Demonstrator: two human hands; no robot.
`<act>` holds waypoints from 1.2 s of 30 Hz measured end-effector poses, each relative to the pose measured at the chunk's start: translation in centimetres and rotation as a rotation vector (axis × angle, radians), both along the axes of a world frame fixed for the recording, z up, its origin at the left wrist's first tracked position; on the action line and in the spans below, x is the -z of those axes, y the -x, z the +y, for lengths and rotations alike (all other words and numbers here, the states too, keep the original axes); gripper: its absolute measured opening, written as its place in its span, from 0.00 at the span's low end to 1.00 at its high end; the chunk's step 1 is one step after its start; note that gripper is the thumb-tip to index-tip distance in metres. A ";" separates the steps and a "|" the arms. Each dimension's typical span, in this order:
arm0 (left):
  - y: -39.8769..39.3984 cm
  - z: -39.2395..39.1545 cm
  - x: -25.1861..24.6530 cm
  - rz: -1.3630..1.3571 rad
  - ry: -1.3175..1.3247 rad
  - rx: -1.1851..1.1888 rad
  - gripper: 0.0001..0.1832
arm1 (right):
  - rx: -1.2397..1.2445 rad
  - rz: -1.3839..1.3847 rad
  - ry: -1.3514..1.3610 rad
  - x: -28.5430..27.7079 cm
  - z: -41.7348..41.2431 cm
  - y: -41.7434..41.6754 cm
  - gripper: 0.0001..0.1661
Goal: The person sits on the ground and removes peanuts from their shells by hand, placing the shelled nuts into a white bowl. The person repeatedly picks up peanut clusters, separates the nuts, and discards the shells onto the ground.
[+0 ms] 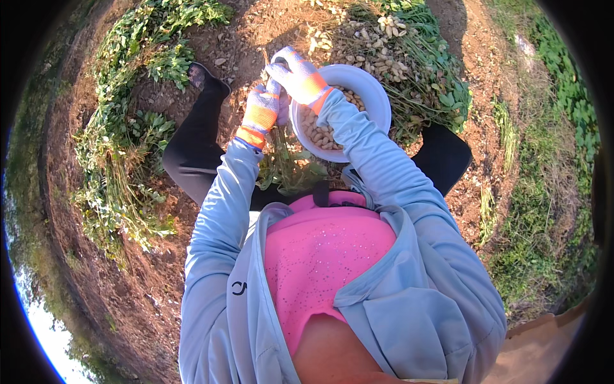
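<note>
My left hand (262, 108), in a white and orange knit glove, is closed round the stems of a peanut plant (284, 161), whose leaves hang down between my legs. My right hand (298, 77), gloved alike, meets it at the root end of the plant, left of a white bucket's rim; its fingers are bent at the roots, and whether they grip a pod cannot be made out. The white plastic bucket (379, 96) stands under my right wrist, with loose peanuts in their shells (320, 134) inside. My right forearm hides part of them.
Beyond the bucket to the right lies a heap of pulled peanut plants (431, 81) with pods (379, 53) on the roots. More leafy plants (115, 139) lie in a long row at the left. My bent legs flank the bucket on reddish soil (249, 29).
</note>
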State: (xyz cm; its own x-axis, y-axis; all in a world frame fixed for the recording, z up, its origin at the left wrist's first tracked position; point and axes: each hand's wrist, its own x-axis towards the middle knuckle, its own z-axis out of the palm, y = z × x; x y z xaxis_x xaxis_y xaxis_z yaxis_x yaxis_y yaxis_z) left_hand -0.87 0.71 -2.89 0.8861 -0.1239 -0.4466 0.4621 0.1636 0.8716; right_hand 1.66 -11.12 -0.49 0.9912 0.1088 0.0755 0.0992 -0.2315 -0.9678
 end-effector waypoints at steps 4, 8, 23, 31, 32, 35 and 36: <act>0.3 0.3 -1.0 -0.008 0.063 0.072 0.17 | 0.112 0.287 -0.491 0.3 -0.6 -0.4 0.09; 0.7 0.6 -2.4 -0.020 0.222 0.189 0.17 | 0.173 0.694 -0.884 0.3 -1.0 0.0 0.04; 1.3 -0.6 -2.1 -0.236 -0.034 0.224 0.16 | 0.244 0.473 -0.331 5.3 -2.2 -3.4 0.15; -3.5 7.7 -8.6 -0.413 -0.105 0.092 0.11 | -0.304 0.531 0.200 0.2 -12.4 2.8 0.27; -4.5 8.6 -9.5 -0.598 -0.104 -0.050 0.11 | -0.401 0.310 0.384 -0.1 -12.7 4.3 0.26; -6.8 13.9 -14.3 -1.199 -1.235 -0.211 0.18 | -0.476 0.311 0.153 -0.8 -13.2 6.8 0.25; -8.4 16.0 -16.2 -1.366 -1.393 -0.287 0.18 | -0.428 0.445 0.121 -0.9 -13.8 6.9 0.25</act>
State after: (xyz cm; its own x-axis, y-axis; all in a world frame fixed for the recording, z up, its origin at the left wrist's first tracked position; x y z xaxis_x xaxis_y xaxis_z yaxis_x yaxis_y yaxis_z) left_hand 7.53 16.74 13.34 0.5906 -0.1657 0.7897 -0.4244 -0.8962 0.1293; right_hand -5.21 -24.95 0.44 0.7918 0.4848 -0.3715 -0.1989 -0.3705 -0.9073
